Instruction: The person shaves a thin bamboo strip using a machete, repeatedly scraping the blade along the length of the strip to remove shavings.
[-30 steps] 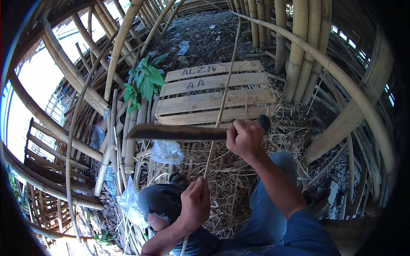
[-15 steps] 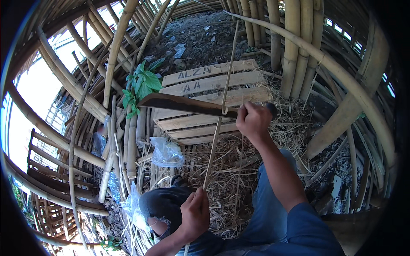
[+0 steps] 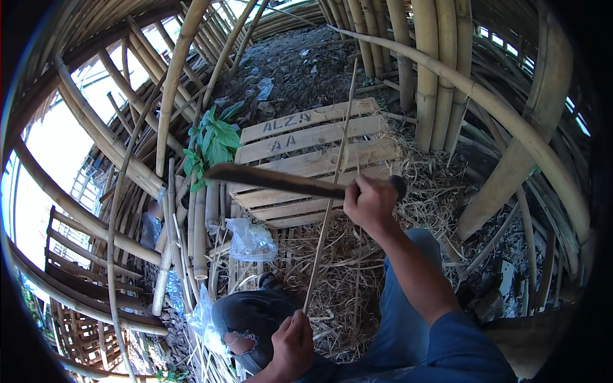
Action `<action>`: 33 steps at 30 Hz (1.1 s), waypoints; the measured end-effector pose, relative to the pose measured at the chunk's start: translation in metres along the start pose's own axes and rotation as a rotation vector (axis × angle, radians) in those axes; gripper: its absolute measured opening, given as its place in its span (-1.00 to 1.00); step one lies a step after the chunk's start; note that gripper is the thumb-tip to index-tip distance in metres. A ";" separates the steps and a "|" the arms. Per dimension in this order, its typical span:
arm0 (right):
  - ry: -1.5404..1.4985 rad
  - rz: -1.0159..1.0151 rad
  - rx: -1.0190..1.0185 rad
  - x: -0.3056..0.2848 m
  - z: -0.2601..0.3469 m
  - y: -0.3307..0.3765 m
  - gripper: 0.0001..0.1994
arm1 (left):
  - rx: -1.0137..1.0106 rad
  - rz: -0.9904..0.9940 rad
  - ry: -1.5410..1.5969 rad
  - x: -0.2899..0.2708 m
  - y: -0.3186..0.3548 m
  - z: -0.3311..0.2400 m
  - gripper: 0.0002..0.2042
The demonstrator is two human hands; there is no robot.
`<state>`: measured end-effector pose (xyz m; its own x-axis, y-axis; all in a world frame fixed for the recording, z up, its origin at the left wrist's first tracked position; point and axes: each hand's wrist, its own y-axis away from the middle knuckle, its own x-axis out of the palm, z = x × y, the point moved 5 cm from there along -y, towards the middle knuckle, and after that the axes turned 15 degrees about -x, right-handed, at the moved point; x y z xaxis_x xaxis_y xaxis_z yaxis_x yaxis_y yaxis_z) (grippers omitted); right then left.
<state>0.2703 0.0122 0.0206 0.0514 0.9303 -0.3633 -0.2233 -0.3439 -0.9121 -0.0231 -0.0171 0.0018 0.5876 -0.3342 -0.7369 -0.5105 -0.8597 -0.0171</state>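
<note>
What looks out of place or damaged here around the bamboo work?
The jeans are ripped open at the left knee, by the left hand. Crumpled clear plastic bags lie among the straw beside the wooden pallet. Nothing else stands out.

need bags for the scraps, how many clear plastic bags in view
2, maybe more hidden among the bamboo: one bag lies beside the pallet, another bag by the left knee.
</note>
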 end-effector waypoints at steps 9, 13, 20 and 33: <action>0.076 -0.002 0.073 0.001 -0.018 -0.002 -0.81 | 0.030 -0.061 0.047 -0.009 0.031 0.040 -0.72; 0.028 -0.042 0.059 0.000 -0.033 -0.008 -0.82 | 0.204 -0.032 -0.415 -0.010 0.042 0.042 -0.69; 0.099 -0.088 0.093 -0.004 -0.033 -0.005 -0.83 | 0.204 0.007 -0.162 -0.031 0.059 0.048 -0.61; 0.168 -0.025 0.325 -0.028 -0.075 -0.013 -0.78 | 0.186 -0.022 -0.318 -0.043 0.093 0.055 -0.76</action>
<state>0.3453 -0.0187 0.0286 0.2137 0.8946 -0.3923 -0.5158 -0.2378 -0.8231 -0.1305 -0.0616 -0.0053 0.3902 -0.1548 -0.9076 -0.6228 -0.7704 -0.1364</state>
